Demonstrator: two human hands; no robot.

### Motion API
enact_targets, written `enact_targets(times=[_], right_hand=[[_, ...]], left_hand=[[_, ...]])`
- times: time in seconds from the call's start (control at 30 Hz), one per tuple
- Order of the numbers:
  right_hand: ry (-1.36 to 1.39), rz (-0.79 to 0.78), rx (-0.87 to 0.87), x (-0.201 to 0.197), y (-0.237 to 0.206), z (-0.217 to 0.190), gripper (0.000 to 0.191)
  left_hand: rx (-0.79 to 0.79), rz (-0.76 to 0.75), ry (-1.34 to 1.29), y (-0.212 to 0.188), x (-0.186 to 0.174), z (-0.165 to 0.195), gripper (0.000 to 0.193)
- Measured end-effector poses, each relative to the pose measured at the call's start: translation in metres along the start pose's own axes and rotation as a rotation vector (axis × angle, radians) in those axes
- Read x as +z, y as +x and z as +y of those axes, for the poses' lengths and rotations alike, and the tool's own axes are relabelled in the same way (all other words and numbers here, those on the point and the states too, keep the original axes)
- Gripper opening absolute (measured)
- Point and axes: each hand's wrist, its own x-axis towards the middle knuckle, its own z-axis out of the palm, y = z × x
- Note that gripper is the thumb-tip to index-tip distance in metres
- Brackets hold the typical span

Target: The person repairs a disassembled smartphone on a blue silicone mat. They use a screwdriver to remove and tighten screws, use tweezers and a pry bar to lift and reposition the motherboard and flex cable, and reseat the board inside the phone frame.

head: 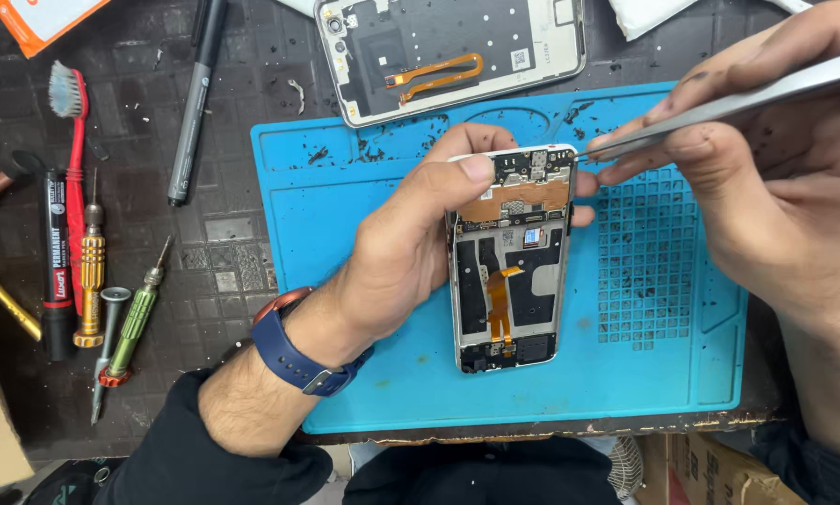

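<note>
The left hand (406,248) clamps the opened phone (511,257) over the blue mat (345,187); the right hand (766,187) pinches tweezers (719,103) shut at its top corner, seemingly picking at a small part.

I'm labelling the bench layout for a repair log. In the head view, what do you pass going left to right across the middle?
Black marker pen → gold-handled screwdriver → green-handled screwdriver → blue wristwatch strap → left hand → opened phone with orange ribbon cable → blue mat's grid section → right hand holding metal tweezers.
</note>
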Motion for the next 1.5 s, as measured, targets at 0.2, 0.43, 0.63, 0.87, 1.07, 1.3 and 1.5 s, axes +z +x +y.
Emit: enact_targets(times=[0.2,0.43,0.63,0.87,1.07,1.3,1.5], right_hand=[[-0.05,-0.025,-0.035,0.003,0.005,-0.003,0.025],[-0.115,-0.004,-0.038,0.007,0.01,-0.013,0.031],[-0.233,-0.021,-0.152,0.011,0.011,-0.017,0.03],[-0.246,0.019,-0.135,0.014,0.01,-0.023,0.031],[0.02,0.053,0.101,0.01,0.012,-0.02,0.026],[0.032,0.049,0.138,0.009,0.015,-0.019,0.029],[0.024,0.055,0.144,0.011,0.017,-0.023,0.029]], left_hand=[[0.008,0.009,-0.029,0.001,-0.001,-0.003,0.047],[0.03,-0.016,0.028,0.001,-0.003,-0.005,0.048],[0.02,-0.02,0.07,0.0,-0.003,-0.005,0.048],[0.024,-0.03,0.093,0.001,-0.003,-0.004,0.043],[0.024,-0.013,0.051,0.002,-0.004,-0.005,0.041],[-0.006,-0.066,0.004,-0.001,-0.005,-0.003,0.058],[0.018,-0.085,0.183,-0.003,-0.004,-0.002,0.065]])
